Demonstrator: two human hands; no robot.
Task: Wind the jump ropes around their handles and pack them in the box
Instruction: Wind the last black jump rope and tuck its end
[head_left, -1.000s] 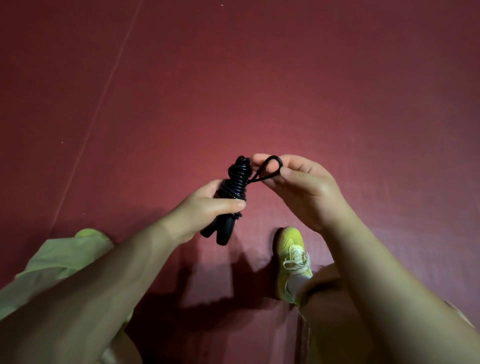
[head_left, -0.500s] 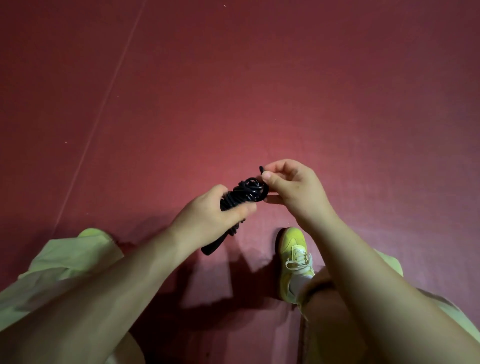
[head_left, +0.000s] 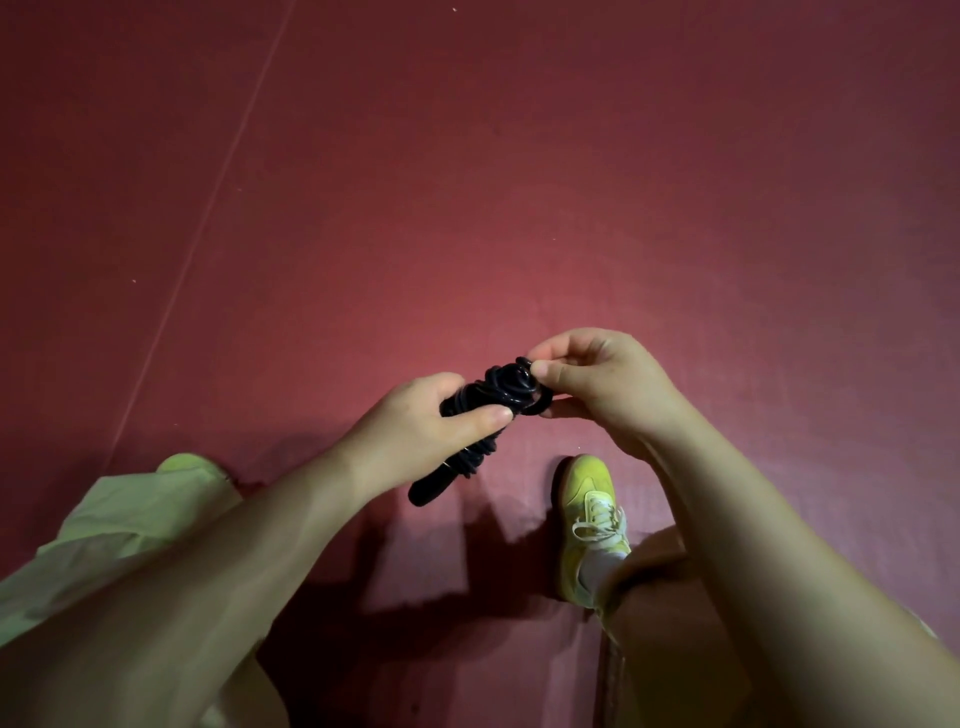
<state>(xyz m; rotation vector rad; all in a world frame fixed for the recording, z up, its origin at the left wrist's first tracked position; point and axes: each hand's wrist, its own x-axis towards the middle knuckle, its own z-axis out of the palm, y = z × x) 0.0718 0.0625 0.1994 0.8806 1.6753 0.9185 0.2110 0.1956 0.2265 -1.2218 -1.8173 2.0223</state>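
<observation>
One black jump rope (head_left: 488, 405) is all I have in view, wound into a tight bundle round its handles and held in the air above the floor, about the middle of the scene. My left hand (head_left: 415, 426) is curled round the lower part of the bundle, thumb laid across the coils, and I judge that grip is there to keep the turns from springing loose; the dark handle ends (head_left: 431, 486) stick out below it toward me. My right hand (head_left: 597, 384) sits at the far, upper end of the bundle, its thumb and fingertips pinching the last bit of rope against the coils, with a small loop showing just under the thumb. That looks to me like the tucking or locking of the final turn, so the winding seems nearly finished for this rope. I cannot see the box anywhere, nor any other rope, so packing has yet to come. Outward from the hands there is the dark red floor (head_left: 519, 182) with a pale line (head_left: 208, 218) running off to the far left, a yellow shoe (head_left: 587, 499) near right, and a pale green trouser leg (head_left: 104, 530) at near left.
</observation>
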